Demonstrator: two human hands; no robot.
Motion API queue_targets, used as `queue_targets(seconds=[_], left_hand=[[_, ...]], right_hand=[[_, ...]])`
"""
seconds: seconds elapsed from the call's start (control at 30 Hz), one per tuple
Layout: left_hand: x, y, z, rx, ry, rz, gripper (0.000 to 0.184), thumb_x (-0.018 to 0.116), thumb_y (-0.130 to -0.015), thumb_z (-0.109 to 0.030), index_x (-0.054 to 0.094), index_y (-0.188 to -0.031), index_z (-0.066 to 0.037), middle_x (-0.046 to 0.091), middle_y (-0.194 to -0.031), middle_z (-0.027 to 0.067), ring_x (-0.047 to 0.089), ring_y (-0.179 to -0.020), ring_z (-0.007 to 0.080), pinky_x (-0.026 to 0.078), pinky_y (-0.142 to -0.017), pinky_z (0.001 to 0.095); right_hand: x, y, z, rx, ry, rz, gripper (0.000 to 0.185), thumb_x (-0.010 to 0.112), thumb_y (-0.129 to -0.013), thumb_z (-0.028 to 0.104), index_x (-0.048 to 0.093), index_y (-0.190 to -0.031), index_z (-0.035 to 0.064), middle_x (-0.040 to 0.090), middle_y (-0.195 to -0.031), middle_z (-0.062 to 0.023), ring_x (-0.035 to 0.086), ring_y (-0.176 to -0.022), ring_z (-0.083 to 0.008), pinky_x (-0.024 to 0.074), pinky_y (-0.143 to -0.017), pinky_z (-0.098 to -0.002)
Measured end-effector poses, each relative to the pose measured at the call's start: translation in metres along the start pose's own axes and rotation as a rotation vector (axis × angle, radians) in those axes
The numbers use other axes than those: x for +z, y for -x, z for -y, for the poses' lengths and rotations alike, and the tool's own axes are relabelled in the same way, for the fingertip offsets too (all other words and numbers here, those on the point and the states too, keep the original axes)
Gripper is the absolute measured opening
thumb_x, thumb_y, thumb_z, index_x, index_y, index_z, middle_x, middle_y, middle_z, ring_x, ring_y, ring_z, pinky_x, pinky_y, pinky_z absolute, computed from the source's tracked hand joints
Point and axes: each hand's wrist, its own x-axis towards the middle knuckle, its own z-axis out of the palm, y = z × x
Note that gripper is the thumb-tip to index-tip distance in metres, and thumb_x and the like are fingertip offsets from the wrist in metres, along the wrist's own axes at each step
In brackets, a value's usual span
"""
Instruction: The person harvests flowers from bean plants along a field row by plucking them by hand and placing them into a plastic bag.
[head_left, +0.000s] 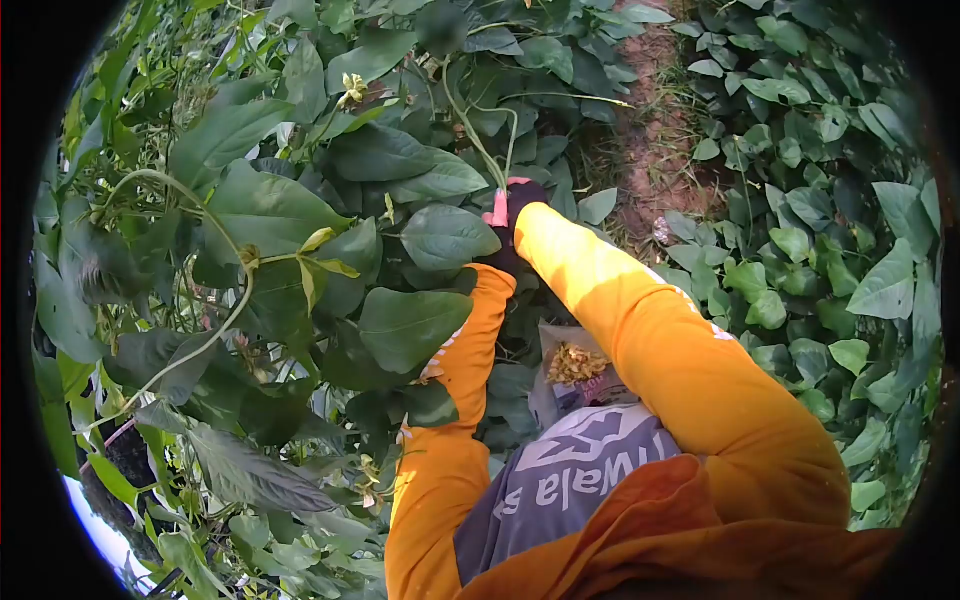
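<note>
My right hand, in a dark covering with pink at the fingertips, is closed round thin green stems that rise from its grip. Just below and touching it is my left hand, also dark-covered; its fingers are hidden, so its hold cannot be made out. Long orange sleeves cover both arms. Broad green leaves lie beside the hands on the left. Below my right forearm, an open bag at my waist holds small yellow pieces.
Dense leafy vines fill the left side, with a long curved stem and a pale yellow flower cluster. A strip of reddish soil runs between the plants, and more low leaves grow on the right.
</note>
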Motion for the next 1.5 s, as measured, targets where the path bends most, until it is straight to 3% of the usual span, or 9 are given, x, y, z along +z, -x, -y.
queue_targets(seconds=[0.13,0.23,0.3,0.4,0.5,0.63,0.8,1.23,1.5], left_hand=[[0.017,-0.008,-0.004,-0.012,-0.045,0.131,0.055,0.066,-0.081,-0.022,0.042,-0.128,-0.005,0.046,-0.121,0.0159,0.055,-0.099,0.025,0.044,-0.085,0.0362],[0.014,-0.016,-0.008,-0.018,-0.051,0.124,0.056,0.067,-0.081,-0.022,0.041,-0.128,-0.005,0.046,-0.122,0.0162,0.054,-0.1,0.0254,0.044,-0.085,0.0366],[0.006,-0.015,-0.01,-0.016,-0.051,0.11,0.057,0.067,-0.081,-0.022,0.041,-0.129,-0.005,0.046,-0.122,0.0164,0.054,-0.101,0.0257,0.043,-0.086,0.0368],[-0.003,-0.018,-0.013,0.0,-0.037,0.064,0.058,0.067,-0.081,-0.023,0.041,-0.129,-0.006,0.045,-0.123,0.0167,0.053,-0.102,0.0262,0.043,-0.087,0.0372],[-0.018,-0.019,-0.011,0.02,-0.015,-0.034,0.058,0.067,-0.08,-0.023,0.041,-0.13,-0.006,0.045,-0.124,0.0171,0.053,-0.103,0.0266,0.042,-0.087,0.0376],[-0.038,-0.018,-0.003,0.049,0.01,-0.198,0.06,0.067,-0.08,-0.023,0.04,-0.13,-0.006,0.044,-0.125,0.0175,0.052,-0.104,0.0272,0.042,-0.088,0.0382],[-0.054,-0.009,0.009,0.048,-0.001,-0.365,0.061,0.068,-0.08,-0.024,0.04,-0.131,-0.006,0.043,-0.126,0.0181,0.051,-0.106,0.0279,0.041,-0.09,0.0388],[-0.048,-0.006,0.015,0.062,-0.16,-0.497,0.064,0.068,-0.079,-0.025,0.038,-0.133,-0.007,0.041,-0.129,0.0195,0.049,-0.111,0.0298,0.039,-0.093,0.0406],[-0.023,-0.016,-0.002,0.166,-0.504,-0.462,0.067,0.069,-0.079,-0.026,0.038,-0.134,-0.008,0.04,-0.131,0.0204,0.048,-0.113,0.031,0.038,-0.095,0.0417]], right_hand=[[-0.023,0.021,-0.028,0.626,-1.32,0.123,0.032,0.046,-0.088,0.034,0.057,-0.102,0.0084,0.063,-0.098,-0.0077,0.059,-0.09,-0.024,0.0479,-0.07,-0.0352],[-0.028,0.024,0.002,0.871,-1.764,-0.242,0.028,0.047,-0.088,0.023,0.047,-0.107,0.003,0.056,-0.1,-0.0149,0.059,-0.081,-0.0308,0.0481,-0.075,-0.0474],[-0.041,0.028,0.007,0.951,-1.89,-0.104,0.046,0.047,-0.09,0.037,0.038,-0.121,0.0055,0.053,-0.111,-0.0164,0.058,-0.088,-0.0351,0.0444,-0.078,-0.0537],[-0.058,0.031,0.041,0.702,-1.766,-0.237,0.06,0.044,-0.089,0.051,0.036,-0.127,0.0056,0.053,-0.115,-0.0168,0.059,-0.088,-0.0327,0.0463,-0.077,-0.0481],[-0.091,0.034,0.089,0.468,-1.613,-0.267,0.068,0.044,-0.088,0.057,0.04,-0.131,0.0057,0.059,-0.106,-0.0122,0.061,-0.077,-0.022,0.0476,-0.067,-0.0299],[-0.067,0.028,0.166,-0.057,-0.992,-0.217,0.054,0.054,-0.087,0.043,0.046,-0.127,0.0069,0.06,-0.11,-0.0131,0.06,-0.09,-0.0237,0.0475,-0.076,-0.0348],[-0.019,0.004,0.223,-0.471,-0.298,-0.102,0.053,0.054,-0.086,0.042,0.047,-0.126,0.0068,0.059,-0.111,-0.0132,0.06,-0.093,-0.0243,0.0466,-0.078,-0.0352],[-0.022,-0.014,0.163,-0.375,0.174,0.147,0.051,0.054,-0.085,0.039,0.05,-0.123,0.0066,0.059,-0.112,-0.0134,0.058,-0.099,-0.0261,0.0445,-0.086,-0.0361],[-0.15,0.043,0.052,-0.075,-0.034,0.131,0.042,0.057,-0.082,0.035,0.058,-0.114,0.0078,0.058,-0.114,-0.0152,0.053,-0.108,-0.029,0.0415,-0.092,-0.0384]])
